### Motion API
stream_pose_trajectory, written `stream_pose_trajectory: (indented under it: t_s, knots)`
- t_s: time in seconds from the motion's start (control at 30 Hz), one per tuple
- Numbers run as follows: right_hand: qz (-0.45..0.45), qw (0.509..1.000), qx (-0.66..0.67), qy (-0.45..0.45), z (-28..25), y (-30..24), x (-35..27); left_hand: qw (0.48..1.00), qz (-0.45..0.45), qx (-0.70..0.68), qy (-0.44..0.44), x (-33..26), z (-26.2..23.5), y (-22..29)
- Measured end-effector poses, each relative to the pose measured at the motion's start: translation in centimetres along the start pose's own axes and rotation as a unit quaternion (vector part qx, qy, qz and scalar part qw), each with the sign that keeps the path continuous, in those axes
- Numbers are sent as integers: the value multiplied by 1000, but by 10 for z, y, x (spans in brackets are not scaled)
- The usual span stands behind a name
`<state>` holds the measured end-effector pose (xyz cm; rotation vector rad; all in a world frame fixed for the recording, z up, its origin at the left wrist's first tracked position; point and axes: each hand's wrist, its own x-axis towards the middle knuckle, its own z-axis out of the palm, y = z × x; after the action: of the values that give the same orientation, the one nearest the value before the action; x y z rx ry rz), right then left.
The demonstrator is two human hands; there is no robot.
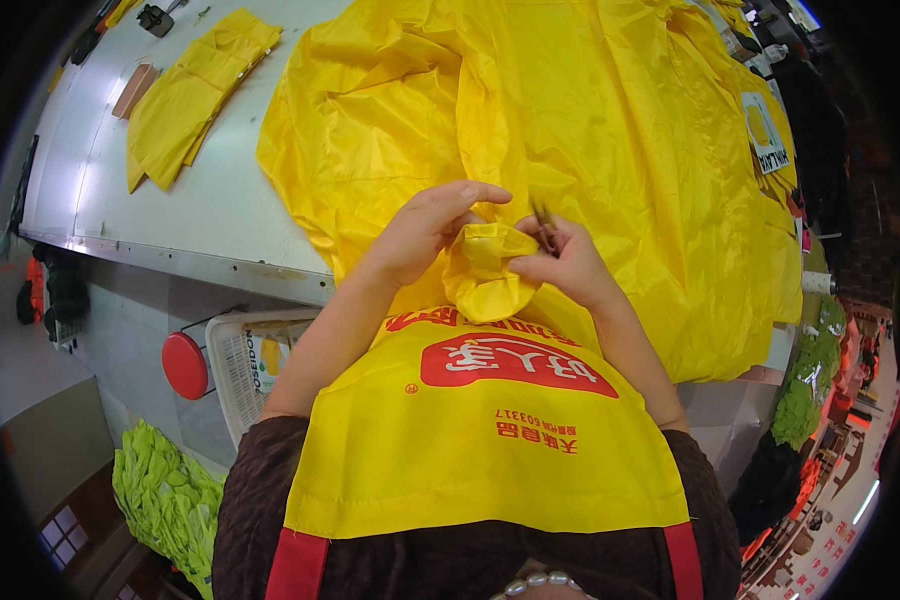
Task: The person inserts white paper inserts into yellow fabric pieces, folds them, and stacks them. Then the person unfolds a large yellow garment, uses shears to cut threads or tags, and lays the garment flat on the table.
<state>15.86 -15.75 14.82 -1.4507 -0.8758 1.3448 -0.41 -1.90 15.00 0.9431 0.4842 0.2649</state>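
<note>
A large yellow garment [370,140] of thin, shiny cloth is spread over the table, and a gathered end of it, looking like a cuff [490,270], is raised between my hands. My left hand [420,232] grips the left side of this end, its index finger stretched over the top and its other fingertips partly hidden by cloth. In my right hand [570,262] are small dark thread snips [544,228], points upward and somewhat blurred. The thumb of that hand also presses on the cuff's right edge.
Folded yellow cloth pieces [200,95] lie on the white table [240,205] beside a brown block [135,90]. Below the table's edge are a white plastic basket [232,375] and a red round stool [184,365]. Lime-green cloth heaps [165,490] lie lower left and at right.
</note>
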Motion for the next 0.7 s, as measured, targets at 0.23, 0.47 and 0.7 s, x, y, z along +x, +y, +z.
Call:
stream_pose_trajectory:
  t_s: [0.23, 0.47, 0.7]
  knots:
    - [-28, 997, 64, 17, -14, 19, -3, 989, -26, 103, -98, -4, -31, -14]
    - [-124, 983, -85, 109, -13, -10, -9, 993, -14, 81, -86, -8, -25, -12]
    - [-181, 953, -238, 48, 7, -38, 1, 989, -28, 111, -89, -10, -12, -3]
